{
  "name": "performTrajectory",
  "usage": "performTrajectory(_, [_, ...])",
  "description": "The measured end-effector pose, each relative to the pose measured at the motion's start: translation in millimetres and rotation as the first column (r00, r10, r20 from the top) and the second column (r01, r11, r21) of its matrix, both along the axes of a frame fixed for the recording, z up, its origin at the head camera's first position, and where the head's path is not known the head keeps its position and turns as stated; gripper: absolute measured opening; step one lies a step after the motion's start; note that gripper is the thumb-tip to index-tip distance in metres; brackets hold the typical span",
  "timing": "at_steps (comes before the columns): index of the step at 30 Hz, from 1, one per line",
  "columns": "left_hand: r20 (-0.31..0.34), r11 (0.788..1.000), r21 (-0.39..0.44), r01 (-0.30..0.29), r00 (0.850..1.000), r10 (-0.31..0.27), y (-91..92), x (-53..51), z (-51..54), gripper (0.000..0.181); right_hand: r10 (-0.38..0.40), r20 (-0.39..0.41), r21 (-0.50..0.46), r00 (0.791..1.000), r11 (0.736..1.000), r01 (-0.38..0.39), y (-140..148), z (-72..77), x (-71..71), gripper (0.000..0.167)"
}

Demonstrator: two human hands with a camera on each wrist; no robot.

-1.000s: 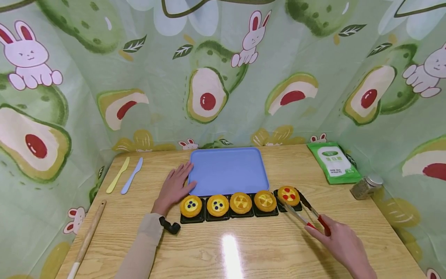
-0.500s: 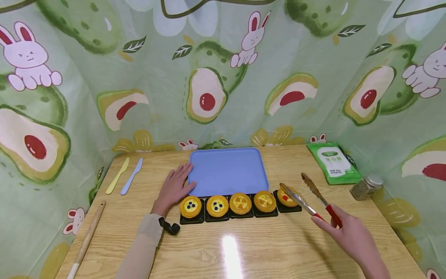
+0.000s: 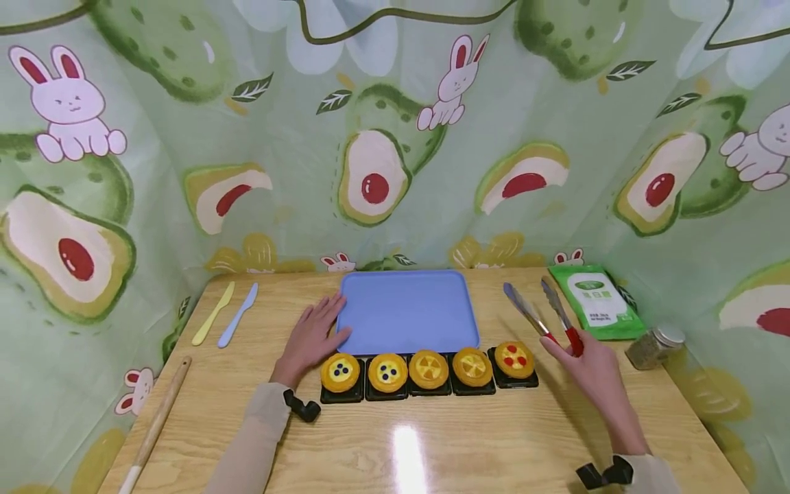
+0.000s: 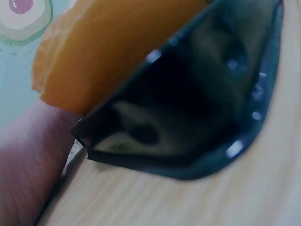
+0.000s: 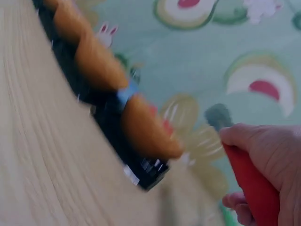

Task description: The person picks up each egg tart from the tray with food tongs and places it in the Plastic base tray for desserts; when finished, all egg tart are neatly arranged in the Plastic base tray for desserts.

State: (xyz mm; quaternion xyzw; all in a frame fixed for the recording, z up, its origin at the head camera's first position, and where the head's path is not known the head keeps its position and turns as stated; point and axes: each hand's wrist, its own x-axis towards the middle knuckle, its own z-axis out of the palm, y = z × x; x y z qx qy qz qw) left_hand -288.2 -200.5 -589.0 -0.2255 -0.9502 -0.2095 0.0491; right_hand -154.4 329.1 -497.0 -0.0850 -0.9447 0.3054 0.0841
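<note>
In the head view, my right hand [image 3: 589,363] grips a pair of tongs [image 3: 531,312] by the red handles. Their metal arms are spread apart, with nothing between them, above the table right of the blue tray [image 3: 407,312]. My left hand [image 3: 310,341] lies with fingers extended at the tray's left edge. Before the tray runs a row of several egg tarts on black plastic bases, including a red-topped tart [image 3: 515,360], a tart with yellow wedges [image 3: 472,367] and a blue-dotted tart [image 3: 340,372]. Close up in the left wrist view are a tart [image 4: 113,52] and its black base [image 4: 188,113].
A yellow knife [image 3: 213,313] and a blue knife [image 3: 238,315] lie at the back left. A long wooden-handled tool [image 3: 157,418] lies along the left edge. At the right are a green packet [image 3: 597,302] and a spice jar [image 3: 655,346]. A patterned curtain surrounds the table.
The tongs were around the red-topped tart and have lifted off it, moving back and right with my right hand. The tart stays on its base. My left hand keeps its place by the tray.
</note>
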Motion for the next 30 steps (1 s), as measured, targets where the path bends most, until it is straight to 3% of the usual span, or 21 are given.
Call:
performTrajectory(6, [-0.021, 1.0, 0.0, -0.014, 1.0, 0.014, 2.2, -0.9, -1.7, 0.078, -0.029, -0.078, 0.014, 0.997, 0.999, 0.03, 14.3, -34.6, -42.5, 0.059])
performTrajectory(12, [-0.011, 1.0, -0.001, -0.015, 1.0, 0.015, 0.5, 1.6, -1.0, 0.078, -0.043, -0.12, 0.029, 0.992, 0.998, 0.047, 21.0, -54.1, -68.3, 0.058])
performTrajectory(20, [-0.01, 1.0, 0.015, -0.021, 1.0, 0.021, 2.7, 6.8, -11.2, 0.078, -0.083, -0.099, 0.132, 0.992, 0.987, 0.096, 18.2, -64.9, -74.1, 0.059])
performTrajectory(30, [-0.008, 1.0, 0.0, -0.017, 1.0, 0.017, 0.1, -2.2, -2.2, 0.078, -0.058, -0.046, 0.188, 0.997, 0.98, 0.066, 13.1, -56.5, -78.3, 0.063])
